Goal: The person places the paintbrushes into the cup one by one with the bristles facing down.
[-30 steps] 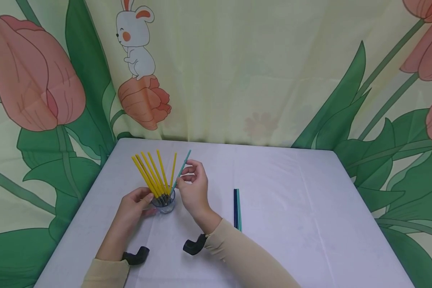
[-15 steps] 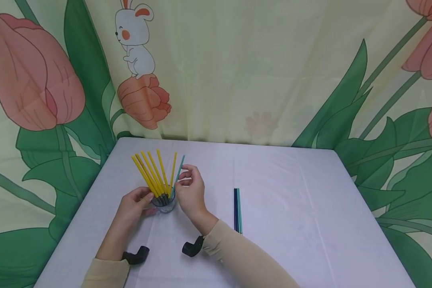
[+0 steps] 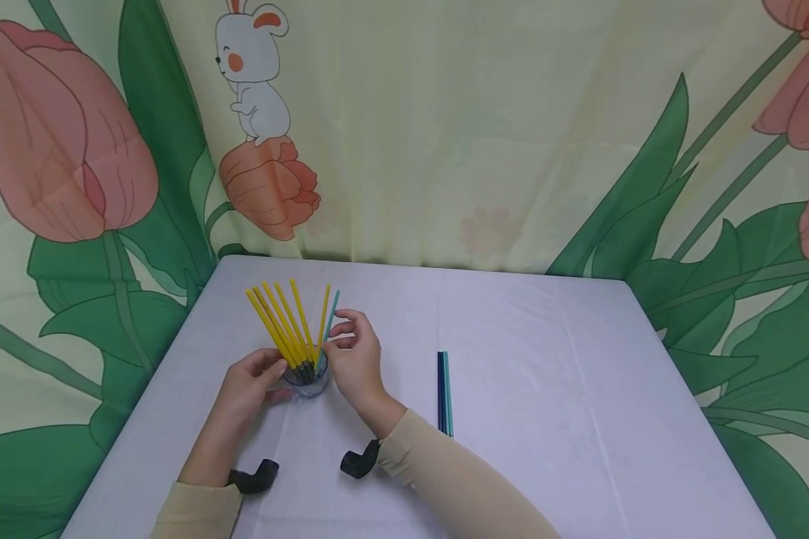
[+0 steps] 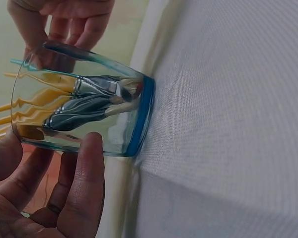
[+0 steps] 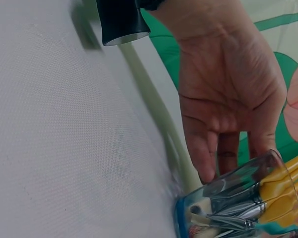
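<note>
In the head view, my left hand (image 3: 251,382) holds a small clear glass (image 3: 312,389) by its side, thumb near the rim. Several yellow-handled paintbrushes (image 3: 279,322) lean in it, bristles down; through the wall in the left wrist view, their bristle ends (image 4: 126,94) show near the blue-tinted base. My right hand (image 3: 357,359) pinches a teal-handled paintbrush (image 3: 330,318), upright at the glass's right side, its lower end inside. From the right wrist camera, the left hand (image 5: 226,94) shows beside the glass (image 5: 233,198), with the teal handle (image 5: 275,228) visible through it.
Right of the right forearm, dark blue and teal brush handles (image 3: 445,389) lie side by side on the white-covered table (image 3: 546,397), lower ends behind the sleeve. Black wrist mounts (image 3: 256,477) stick out from both wrists. A curtain (image 3: 404,135) printed with tulips hangs behind.
My right hand has moved slightly left, bringing the teal-handled paintbrush closer to the yellow ones and more upright, lower in the glass. My left hand has kept its hold on the glass.
</note>
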Available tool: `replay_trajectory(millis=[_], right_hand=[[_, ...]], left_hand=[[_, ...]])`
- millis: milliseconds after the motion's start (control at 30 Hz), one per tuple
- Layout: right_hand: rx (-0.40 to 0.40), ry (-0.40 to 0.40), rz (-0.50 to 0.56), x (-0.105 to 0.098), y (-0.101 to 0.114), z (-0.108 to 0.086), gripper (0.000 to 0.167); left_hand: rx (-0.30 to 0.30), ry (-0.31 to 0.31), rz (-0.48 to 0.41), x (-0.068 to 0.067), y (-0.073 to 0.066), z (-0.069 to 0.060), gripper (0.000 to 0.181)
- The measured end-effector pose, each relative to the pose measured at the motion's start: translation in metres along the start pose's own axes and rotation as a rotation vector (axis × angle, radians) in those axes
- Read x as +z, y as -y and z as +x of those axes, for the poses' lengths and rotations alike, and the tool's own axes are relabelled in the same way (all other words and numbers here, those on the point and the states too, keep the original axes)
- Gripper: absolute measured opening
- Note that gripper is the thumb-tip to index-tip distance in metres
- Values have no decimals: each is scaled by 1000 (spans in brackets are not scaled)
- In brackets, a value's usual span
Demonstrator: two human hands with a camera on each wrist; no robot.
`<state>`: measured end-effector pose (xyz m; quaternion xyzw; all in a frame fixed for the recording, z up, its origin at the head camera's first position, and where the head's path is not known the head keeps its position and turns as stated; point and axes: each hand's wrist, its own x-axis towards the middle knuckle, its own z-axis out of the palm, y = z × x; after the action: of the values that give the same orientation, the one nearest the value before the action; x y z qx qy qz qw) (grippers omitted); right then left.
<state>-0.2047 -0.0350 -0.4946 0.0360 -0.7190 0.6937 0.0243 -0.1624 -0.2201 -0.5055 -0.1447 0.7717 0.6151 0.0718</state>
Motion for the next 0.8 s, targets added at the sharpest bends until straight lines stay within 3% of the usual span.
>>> replay_trajectory(millis=[800], right_hand=[[61,0,80,-20,-8,0,56]], left_hand=[[1,0,-2,0,-1,-1,38]])
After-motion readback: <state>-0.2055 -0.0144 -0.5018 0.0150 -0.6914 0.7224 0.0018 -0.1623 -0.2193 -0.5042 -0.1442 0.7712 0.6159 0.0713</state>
